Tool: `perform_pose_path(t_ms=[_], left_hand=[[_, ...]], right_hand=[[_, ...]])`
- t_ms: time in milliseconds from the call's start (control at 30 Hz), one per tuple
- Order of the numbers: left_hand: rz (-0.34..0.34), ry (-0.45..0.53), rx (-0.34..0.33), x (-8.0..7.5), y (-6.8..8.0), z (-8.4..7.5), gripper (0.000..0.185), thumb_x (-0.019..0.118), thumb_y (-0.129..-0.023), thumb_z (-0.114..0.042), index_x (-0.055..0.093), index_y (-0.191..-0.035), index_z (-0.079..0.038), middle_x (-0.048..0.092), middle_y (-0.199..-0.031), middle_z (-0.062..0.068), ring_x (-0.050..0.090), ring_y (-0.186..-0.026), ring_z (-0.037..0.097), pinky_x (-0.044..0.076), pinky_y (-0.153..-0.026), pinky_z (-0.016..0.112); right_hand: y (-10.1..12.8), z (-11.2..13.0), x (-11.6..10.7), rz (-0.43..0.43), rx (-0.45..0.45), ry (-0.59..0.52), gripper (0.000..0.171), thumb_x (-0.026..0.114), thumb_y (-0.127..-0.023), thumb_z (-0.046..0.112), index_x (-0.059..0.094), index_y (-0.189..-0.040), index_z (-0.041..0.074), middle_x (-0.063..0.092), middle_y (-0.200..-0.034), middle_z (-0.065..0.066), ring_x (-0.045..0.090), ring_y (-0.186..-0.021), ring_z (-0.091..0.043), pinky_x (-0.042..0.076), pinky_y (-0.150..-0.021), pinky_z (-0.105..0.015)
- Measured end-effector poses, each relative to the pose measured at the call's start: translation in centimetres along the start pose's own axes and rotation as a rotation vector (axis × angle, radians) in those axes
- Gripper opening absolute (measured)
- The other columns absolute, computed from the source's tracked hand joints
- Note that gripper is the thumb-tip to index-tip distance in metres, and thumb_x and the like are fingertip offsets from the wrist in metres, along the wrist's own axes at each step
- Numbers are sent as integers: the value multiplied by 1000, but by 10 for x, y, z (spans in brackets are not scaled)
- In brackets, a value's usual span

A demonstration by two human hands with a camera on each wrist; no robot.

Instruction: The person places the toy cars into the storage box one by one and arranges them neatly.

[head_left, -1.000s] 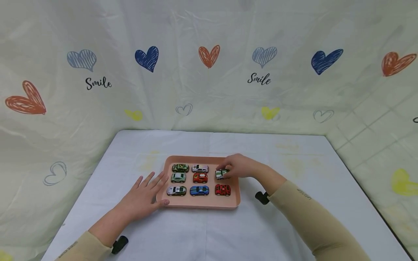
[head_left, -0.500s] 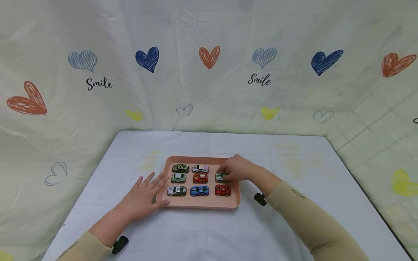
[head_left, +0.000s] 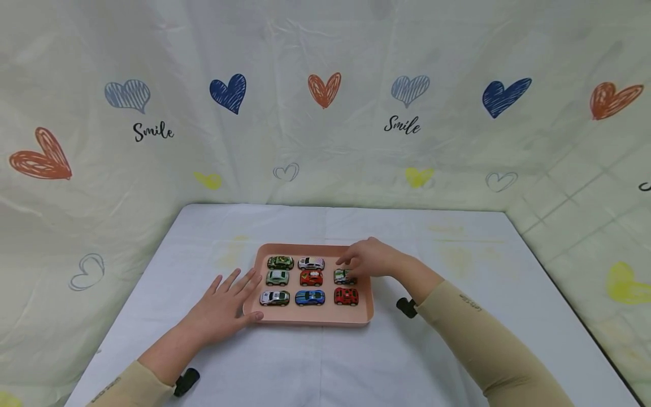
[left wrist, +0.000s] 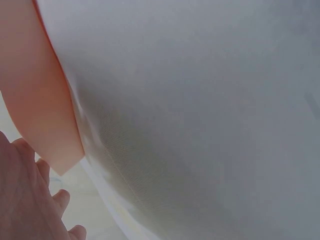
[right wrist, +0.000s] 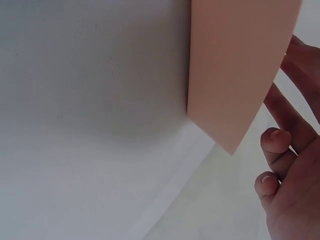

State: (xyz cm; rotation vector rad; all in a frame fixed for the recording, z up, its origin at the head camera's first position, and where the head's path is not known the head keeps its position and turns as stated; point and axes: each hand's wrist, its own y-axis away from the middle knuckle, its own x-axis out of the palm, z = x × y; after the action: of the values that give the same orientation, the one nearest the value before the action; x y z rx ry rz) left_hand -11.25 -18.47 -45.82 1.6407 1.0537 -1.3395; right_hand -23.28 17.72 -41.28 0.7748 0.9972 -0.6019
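Note:
A pink tray point(head_left: 310, 320) sits mid-table with several toy cars in rows. My right hand point(head_left: 368, 259) hovers over the tray's far right part, fingers loosely curled and holding nothing. A green-and-white car point(head_left: 343, 276) stands in the middle row just below those fingers, apart from them. A red car point(head_left: 346, 296) is in front of it and an orange car point(head_left: 311, 277) to its left. My left hand point(head_left: 224, 305) lies flat on the cloth, fingers spread, touching the tray's near left corner. Each wrist view shows a tray edge point(left wrist: 35, 100) point(right wrist: 235, 65) and part of a hand.
A white cloth covers the table point(head_left: 458, 350). A heart-printed backdrop point(head_left: 325, 113) closes the far side and both flanks. The tray's far right slot point(head_left: 342, 257) holds no car. Black straps point(head_left: 406, 307) point(head_left: 186, 381) show at both wrists.
My right hand set the green-and-white car down in the middle row's right slot and lifted its fingers off it. The left hand has stayed put.

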Motion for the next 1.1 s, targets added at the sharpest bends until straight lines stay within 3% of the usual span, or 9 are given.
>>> perform_pose_path(t_ms=[233,400,633,1100], left_hand=[[-6,-6,4,4,-1,2,86,53,-90,-68,31,-157,-19,27,-163,2,19,-149,36,12,-119,60],[-1,-13,0,3,0,2,85,55,-90,-67,31,-157,-19,26,-163,2,20,-149,36,12,-119,60],[-4,-13,2,3,0,1,85,54,-91,-66,31,-157,-19,26,-163,1,19,-149,35,12,-119,59],[7,-10,-10,3,1,0,85,54,-90,-67,31,-157,-19,25,-163,2,19,-149,36,11,-119,60]], right_hand=[[12,-1,-7,-35,0,-74,30,74,-90,32,74,-120,26,68,-114,10,59,-106,-16,50,-91,-40],[24,-7,-11,-74,-16,-62,27,71,-93,33,74,-118,28,67,-116,10,56,-114,-20,44,-102,-48],[47,-26,-12,-102,-49,-68,29,75,-90,29,74,-118,23,69,-116,7,59,-115,-22,48,-100,-48],[109,-75,-4,-101,72,-135,34,78,-87,30,74,-119,23,68,-116,7,57,-116,-27,49,-96,-50]])
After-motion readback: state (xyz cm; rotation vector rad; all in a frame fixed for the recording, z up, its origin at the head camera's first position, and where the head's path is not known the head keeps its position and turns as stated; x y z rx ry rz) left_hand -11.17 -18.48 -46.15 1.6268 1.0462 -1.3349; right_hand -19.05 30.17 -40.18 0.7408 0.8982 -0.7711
